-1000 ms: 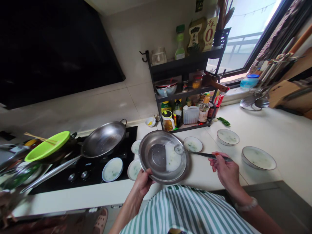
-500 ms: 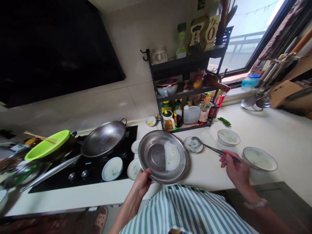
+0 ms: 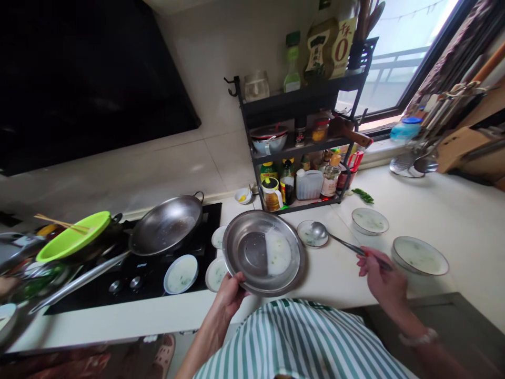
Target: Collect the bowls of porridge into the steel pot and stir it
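1. Pooling along the right side of a tilted metal basin (image 3: 252,256), milky liquid (image 3: 278,252) flecked with green is held near the front edge of the counter (image 3: 473,221).
2. Similar liquid is seen in a small bowl (image 3: 310,246) beside it; two bowls (image 3: 370,230) are set farther right, the larger nearer that edge.
3. Smooth, round steel is matched by a ladle (image 3: 344,242), its rounded head over the small bowl; contact cannot be told.
4. The basin's near rim is gripped by the left hand (image 3: 231,295), the ladle's slender handle by the right hand's (image 3: 384,279) curled fingers.
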The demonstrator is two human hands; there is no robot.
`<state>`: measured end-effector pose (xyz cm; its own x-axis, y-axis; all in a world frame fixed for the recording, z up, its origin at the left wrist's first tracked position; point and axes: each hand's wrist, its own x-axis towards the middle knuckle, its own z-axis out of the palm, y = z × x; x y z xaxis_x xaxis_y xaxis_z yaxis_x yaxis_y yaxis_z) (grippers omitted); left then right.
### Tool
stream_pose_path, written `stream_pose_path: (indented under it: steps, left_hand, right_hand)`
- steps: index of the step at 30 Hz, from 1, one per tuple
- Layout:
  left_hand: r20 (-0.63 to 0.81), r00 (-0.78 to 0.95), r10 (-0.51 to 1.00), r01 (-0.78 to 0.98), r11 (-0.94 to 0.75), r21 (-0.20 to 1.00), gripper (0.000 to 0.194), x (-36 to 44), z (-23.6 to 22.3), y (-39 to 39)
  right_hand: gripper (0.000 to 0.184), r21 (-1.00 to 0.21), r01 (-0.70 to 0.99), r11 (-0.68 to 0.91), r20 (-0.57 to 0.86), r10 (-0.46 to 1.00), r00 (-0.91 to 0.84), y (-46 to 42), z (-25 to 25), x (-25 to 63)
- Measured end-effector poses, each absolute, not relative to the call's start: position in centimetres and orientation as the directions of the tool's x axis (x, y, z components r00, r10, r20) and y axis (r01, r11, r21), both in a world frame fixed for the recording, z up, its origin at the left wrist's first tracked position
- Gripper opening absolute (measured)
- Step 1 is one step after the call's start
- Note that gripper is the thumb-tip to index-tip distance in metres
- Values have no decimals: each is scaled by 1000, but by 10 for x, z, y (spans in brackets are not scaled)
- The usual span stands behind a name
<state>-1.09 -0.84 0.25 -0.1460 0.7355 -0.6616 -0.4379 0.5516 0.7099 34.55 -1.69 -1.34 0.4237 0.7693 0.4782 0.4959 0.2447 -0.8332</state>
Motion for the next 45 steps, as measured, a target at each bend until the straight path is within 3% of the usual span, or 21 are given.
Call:
stream_pose_path:
  steps: [2, 5, 9, 14, 18, 22, 28, 45]
  left_hand:
    - [-659, -140, 739, -438, 551, 711, 29, -11, 3, -9]
    - [-655, -138, 742, -435, 549, 714, 29, -10, 5, -9]
    - [-648, -136, 749, -434, 543, 719, 28, -9, 4, -9]
    - [-659, -137, 740, -446, 547, 708, 27, -8, 3, -9]
    - [-663, -145, 735, -446, 550, 707, 26, -7, 5, -10]
    - [-659, -147, 738, -436, 550, 713, 25, -7, 7, -11]
    - [-656, -125, 744, -427, 557, 713, 26, -9, 4, -9]
    - [-650, -122, 750, -418, 555, 719, 26, -10, 2, -9]
  right_hand:
    - [20, -942, 283, 180, 319, 742, 590, -14, -17, 342]
    - [23, -975, 100, 196, 217, 777, 591, -14, -17, 334]
    - [23, -945, 213, 247, 313, 871, 379, -18, -18, 314]
    - [21, -842, 311, 442, 499, 856, 136, -13, -29, 291]
    - [23, -831, 335, 444, 491, 869, 68, -6, -37, 281]
    - [30, -936, 230, 268, 320, 919, 230, -1, -37, 275]
    - [34, -989, -122, 89, 27, 902, 432, 7, -30, 279]
    - [35, -987, -137, 79, 6, 883, 469, -3, -19, 291]
